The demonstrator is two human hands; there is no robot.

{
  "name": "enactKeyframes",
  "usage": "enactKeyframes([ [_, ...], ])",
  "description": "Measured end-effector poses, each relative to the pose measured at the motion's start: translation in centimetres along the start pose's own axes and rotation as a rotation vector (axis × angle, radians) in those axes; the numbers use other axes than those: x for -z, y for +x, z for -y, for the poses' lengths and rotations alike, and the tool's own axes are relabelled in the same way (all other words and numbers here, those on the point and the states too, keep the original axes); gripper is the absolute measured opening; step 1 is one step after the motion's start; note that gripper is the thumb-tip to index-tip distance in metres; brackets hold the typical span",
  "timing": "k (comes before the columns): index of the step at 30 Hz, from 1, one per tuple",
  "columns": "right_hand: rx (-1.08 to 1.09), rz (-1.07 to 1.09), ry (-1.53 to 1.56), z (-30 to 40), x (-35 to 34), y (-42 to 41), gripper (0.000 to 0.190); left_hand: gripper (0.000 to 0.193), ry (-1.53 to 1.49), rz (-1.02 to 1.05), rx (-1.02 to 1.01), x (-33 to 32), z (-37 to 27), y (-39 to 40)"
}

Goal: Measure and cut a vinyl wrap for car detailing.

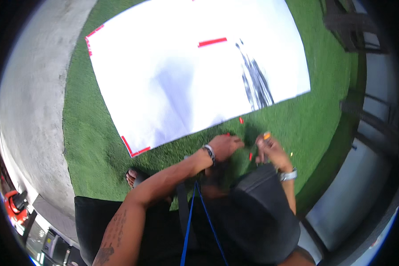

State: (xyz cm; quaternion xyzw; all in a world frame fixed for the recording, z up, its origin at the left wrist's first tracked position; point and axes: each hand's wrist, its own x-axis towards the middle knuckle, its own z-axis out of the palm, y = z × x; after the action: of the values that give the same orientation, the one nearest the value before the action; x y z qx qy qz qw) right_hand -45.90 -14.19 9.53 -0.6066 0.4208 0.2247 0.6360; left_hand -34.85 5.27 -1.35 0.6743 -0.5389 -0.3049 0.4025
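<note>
A large white sheet (136, 66) lies on green artificial turf (96, 159), with strips of red tape (212, 42) at two corners and near its middle, and dark streaks (257, 81) on its right part. My left hand (224, 148), with bracelets at the wrist, is low over the turf just below the sheet's near edge; its fingers are bent and blurred, and whether they hold anything is unclear. To its right, my right hand (269, 149) grips a small object with an orange end (267, 135), perhaps a cutter. Small red pieces (241, 120) lie on the turf nearby.
My knees, in black clothing (266, 206), and a sandalled foot (133, 176) are close below the hands. A blue cord (190, 226) hangs in front. Grey concrete (36, 89) borders the turf on the left; dark furniture frames (352, 26) stand at the right.
</note>
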Motion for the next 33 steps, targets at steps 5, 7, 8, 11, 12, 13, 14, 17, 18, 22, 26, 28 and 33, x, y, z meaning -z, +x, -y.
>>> enactKeyframes([
  [5,0.002,-0.055,0.01,0.1,-0.2,1.2,0.041,0.022,0.208,0.1,0.077,7.7,1.7,1.6],
  [7,0.094,-0.103,0.013,5.8,-1.5,3.6,0.044,0.022,0.256,-0.325,0.093,10.7,5.3,3.3],
  [8,0.16,-0.112,-0.07,7.5,-1.7,5.6,0.045,0.023,0.266,-0.359,0.167,12.8,7.0,4.4],
  [11,0.334,-0.151,-0.156,12.3,-2.3,12.3,0.038,0.032,0.503,-0.348,0.289,17.6,9.9,8.6],
  [12,0.394,-0.155,-0.203,13.4,-2.7,14.7,0.036,0.032,0.504,-0.35,0.29,18.1,10.8,9.3],
  [13,0.45,-0.155,-0.21,14.4,-3.1,17.0,0.034,0.038,0.598,-0.343,0.276,18.4,11.5,10.0],
  [14,0.502,-0.154,-0.217,15.2,-3.5,18.9,0.032,0.045,0.691,-0.333,0.262,18.5,12.2,10.5],
  [17,0.391,-0.274,-0.371,17.1,-4.6,22.4,0.032,0.054,0.749,-0.138,0.319,18.7,13.0,11.3],
  [18,0.358,-0.332,-0.459,17.7,-4.6,22.7,0.032,0.054,0.745,-0.133,0.32,18.6,13.3,11.3],
  [22,0.521,-0.434,-0.564,16.4,-4.4,23.2,0.033,0.054,0.772,-0.177,0.325,17.8,13.6,11.0],
  [26,0.36,-0.299,-0.576,16.8,-3.9,22.6,0.033,0.054,0.769,-0.197,0.305,17.8,14.0,11.0],
  [28,0.371,-0.273,-0.599,17.2,-4.1,22.8,0.034,0.054,0.756,-0.187,0.313,17.8,14.0,11.0],
  [33,0.266,-0.25,-0.526,17.4,-3.9,22.6,0.032,0.056,0.714,-0.158,0.341,17.9,13.8,11.2],
])
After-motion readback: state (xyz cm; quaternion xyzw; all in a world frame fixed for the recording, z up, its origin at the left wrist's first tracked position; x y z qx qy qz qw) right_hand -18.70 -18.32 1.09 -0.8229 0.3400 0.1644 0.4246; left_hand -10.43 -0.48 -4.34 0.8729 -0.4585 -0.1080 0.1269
